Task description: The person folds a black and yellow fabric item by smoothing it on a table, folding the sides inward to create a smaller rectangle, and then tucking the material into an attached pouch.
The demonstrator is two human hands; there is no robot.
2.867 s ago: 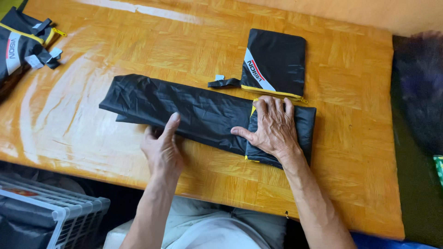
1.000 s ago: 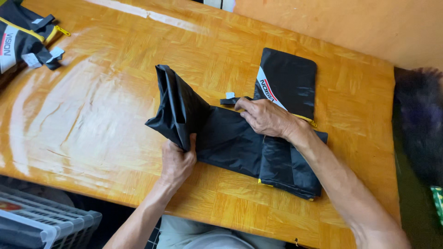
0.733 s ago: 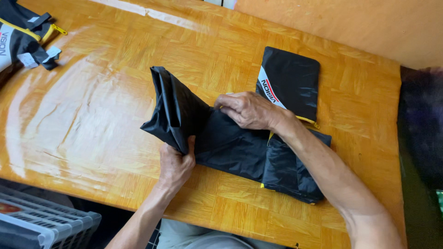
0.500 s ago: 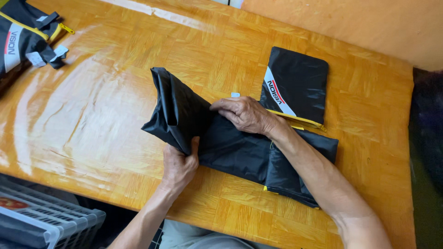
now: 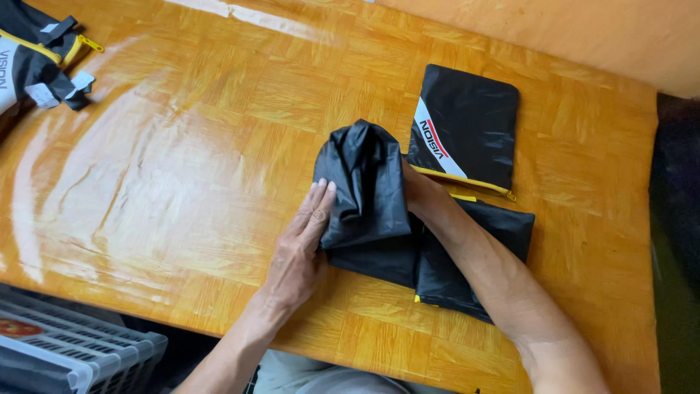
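We press our left hand [image 5: 302,244] flat, fingers extended, against the folded black garment [image 5: 379,211] mid-table. Our right hand [image 5: 417,191] is tucked under its fold (grip hidden, we cannot tell), beside a black zip pouch [image 5: 467,124].

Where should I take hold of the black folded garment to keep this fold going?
Probably the raised folded end of the black garment, from the left, where the left hand already presses its edge. The right hand is tucked under that fold, so the right side is occupied.

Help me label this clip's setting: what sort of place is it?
Probably a home or small workroom: a glossy wooden parquet-pattern table, a plain orange wall and a grey plastic crate beside the seated person.
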